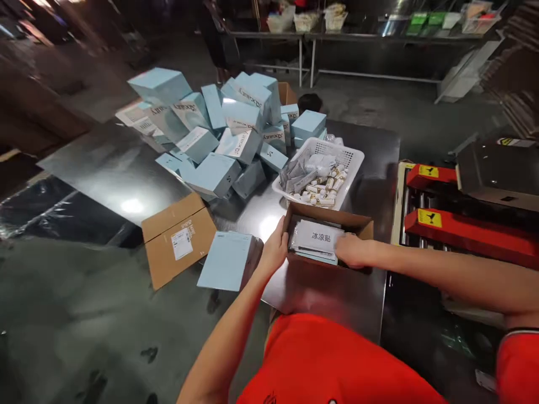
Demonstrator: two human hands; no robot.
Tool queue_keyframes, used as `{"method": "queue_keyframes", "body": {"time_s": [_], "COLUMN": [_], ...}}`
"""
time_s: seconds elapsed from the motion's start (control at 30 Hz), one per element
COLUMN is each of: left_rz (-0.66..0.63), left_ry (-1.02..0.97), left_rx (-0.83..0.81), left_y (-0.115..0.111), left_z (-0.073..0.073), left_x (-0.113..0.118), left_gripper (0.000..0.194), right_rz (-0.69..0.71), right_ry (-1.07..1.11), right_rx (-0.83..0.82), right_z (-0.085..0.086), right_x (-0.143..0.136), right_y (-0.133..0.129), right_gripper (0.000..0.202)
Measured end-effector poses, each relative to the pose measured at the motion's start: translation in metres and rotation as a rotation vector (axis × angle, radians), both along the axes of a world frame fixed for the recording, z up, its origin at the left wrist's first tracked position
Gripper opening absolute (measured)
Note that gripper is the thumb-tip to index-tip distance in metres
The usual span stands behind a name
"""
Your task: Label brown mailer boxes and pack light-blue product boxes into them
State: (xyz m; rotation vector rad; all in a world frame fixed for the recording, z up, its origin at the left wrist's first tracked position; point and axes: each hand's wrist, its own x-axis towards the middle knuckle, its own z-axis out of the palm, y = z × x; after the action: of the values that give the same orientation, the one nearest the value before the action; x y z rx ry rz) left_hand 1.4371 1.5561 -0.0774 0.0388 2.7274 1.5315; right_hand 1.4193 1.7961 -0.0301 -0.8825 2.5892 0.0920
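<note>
An open brown cardboard box (365, 231) stands near the front edge of the metal table. White packets (320, 238) with dark characters lie inside it, over something light blue. My left hand (275, 247) rests against the box's left wall, fingers stretched along it. Inside the box at the right, my right hand (351, 250) touches the packets' right end; its fingers are bent and partly hidden, so what they hold cannot be made out. Behind the box is a white basket (357, 163) with small white-and-gold bottles (326, 191) and silvery sachets (301, 178).
Light blue boxes (214, 171) are piled at the table's back left. Another blue box (226, 261) and a flattened carton (181, 238) lie left of my left hand. A roller machine with red bars (467, 227) stands right. A person's dark hair (310, 103) shows behind the table.
</note>
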Motion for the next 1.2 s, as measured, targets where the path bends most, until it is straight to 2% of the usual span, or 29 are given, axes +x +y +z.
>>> {"method": "queue_keyframes", "body": {"time_s": [0.07,0.13,0.2,0.27,0.33,0.4,0.43,0.5,0.57,0.63,0.67,0.7,0.77,0.83,0.93,1.0,1.07,1.13,1.2], "left_rz": [0.000,-0.016,-0.037,-0.078,-0.166,-0.271,-0.311,-0.326,-0.213,-0.002,0.131,0.263,0.503,0.653,0.704,0.669,0.674,0.717,0.707], "left_ry": [0.008,0.034,0.050,0.042,0.022,0.001,-0.010,-0.024,0.000,0.039,0.051,0.048,-0.011,-0.094,-0.282,-0.444,-0.566,-0.660,-0.716], "left_rx": [-0.028,-0.092,-0.176,-0.259,-0.357,-0.476,-0.533,-0.610,-0.608,-0.484,-0.369,-0.227,0.080,0.338,0.724,1.011,1.212,1.273,1.243], "left_y": [-0.002,-0.003,0.001,0.014,0.032,0.051,0.059,0.070,0.073,0.068,0.064,0.059,0.050,0.050,0.071,0.095,0.114,0.122,0.119], "left_z": [0.005,0.012,0.020,0.026,0.028,0.024,0.021,0.011,-0.001,-0.013,-0.019,-0.024,-0.033,-0.038,-0.042,-0.044,-0.045,-0.046,-0.046], "left_x": [-0.006,-0.006,-0.002,0.006,0.016,0.023,0.024,0.020,0.007,-0.008,-0.014,-0.019,-0.023,-0.017,0.005,0.023,0.038,0.045,0.044], "left_gripper": [0.054,0.053,0.052,0.054,0.061,0.066,0.065,0.062,0.060,0.053,0.048,0.043,0.036,0.031,0.029,0.029,0.026,0.024,0.026], "right_rz": [0.139,0.188,0.095,-0.039,-0.103,-0.105,-0.093,-0.108,-0.169,-0.217,-0.217,-0.195,-0.120,-0.059,-0.160,-0.262,-0.265,-0.206,-0.158], "right_ry": [-0.065,0.029,0.118,0.083,0.012,-0.010,-0.042,-0.090,0.041,0.304,0.410,0.464,0.459,0.427,0.457,0.499,0.514,0.490,0.439], "right_rx": [-0.020,-0.165,-0.299,-0.362,-0.403,-0.393,-0.364,-0.312,-0.333,-0.384,-0.386,-0.366,-0.312,-0.294,-0.291,-0.297,-0.326,-0.347,-0.348], "right_z": [0.016,0.037,0.046,0.035,0.010,-0.013,-0.018,-0.015,0.000,0.010,0.008,0.002,-0.020,-0.046,-0.070,-0.077,-0.081,-0.085,-0.086], "right_x": [-0.011,-0.016,-0.013,0.000,0.014,0.017,0.014,-0.001,-0.016,-0.022,-0.020,-0.014,0.008,0.037,0.077,0.097,0.108,0.109,0.096], "right_y": [0.015,0.050,0.087,0.106,0.100,0.077,0.065,0.048,0.043,0.048,0.052,0.056,0.060,0.056,0.036,0.021,0.013,0.021,0.045], "right_gripper": [0.017,0.026,0.046,0.058,0.058,0.049,0.044,0.041,0.043,0.046,0.048,0.050,0.053,0.054,0.059,0.068,0.077,0.074,0.066]}}
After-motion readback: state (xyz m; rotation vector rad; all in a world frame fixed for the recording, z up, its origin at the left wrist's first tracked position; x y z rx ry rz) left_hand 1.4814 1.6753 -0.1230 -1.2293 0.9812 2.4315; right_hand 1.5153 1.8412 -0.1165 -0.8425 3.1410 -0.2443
